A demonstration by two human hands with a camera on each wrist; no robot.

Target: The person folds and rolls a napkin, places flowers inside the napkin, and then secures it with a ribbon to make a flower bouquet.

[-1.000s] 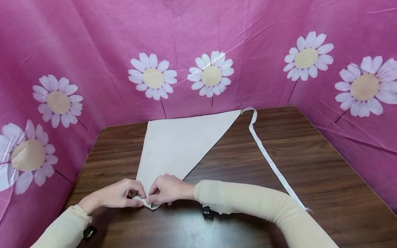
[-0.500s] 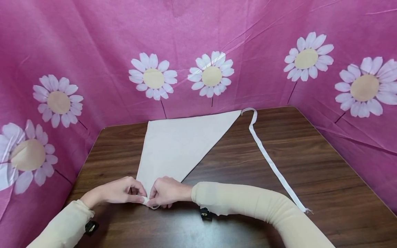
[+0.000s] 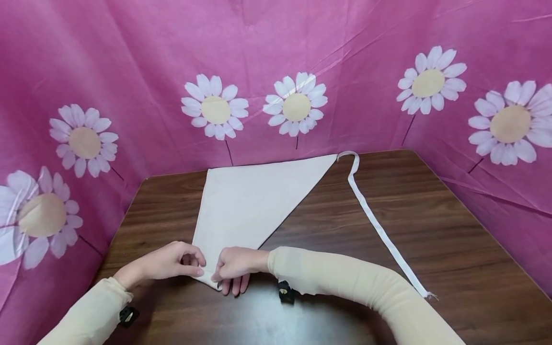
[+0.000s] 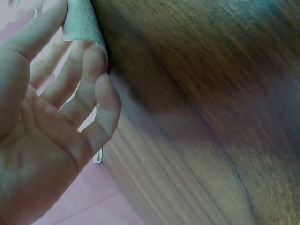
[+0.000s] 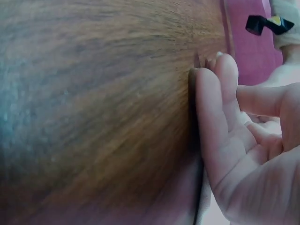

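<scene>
An off-white cloth (image 3: 250,201) lies flat on the table, its right side slanting in towards a narrow near end. At that end my left hand (image 3: 170,261) pinches the near left edge between thumb and fingers. In the left wrist view, a piece of the cloth (image 4: 83,21) shows beyond the fingers of that hand. Close beside it, my right hand (image 3: 236,266) has thumb and forefinger at the near corner. Its other fingers point down over the corner and the tabletop. The right wrist view shows these fingers (image 5: 208,103) stretched low along the wood.
A white strap (image 3: 379,230) runs from the cloth's far right corner towards the front right, ending in a frayed tip. The brown wooden table (image 3: 345,297) is enclosed by a pink curtain (image 3: 267,43) printed with white daisies.
The rolled-up near end of the cloth now lies flatter, with a straight edge between the hands. My right hand's lower fingers have spread downwards; the strap stays put.
</scene>
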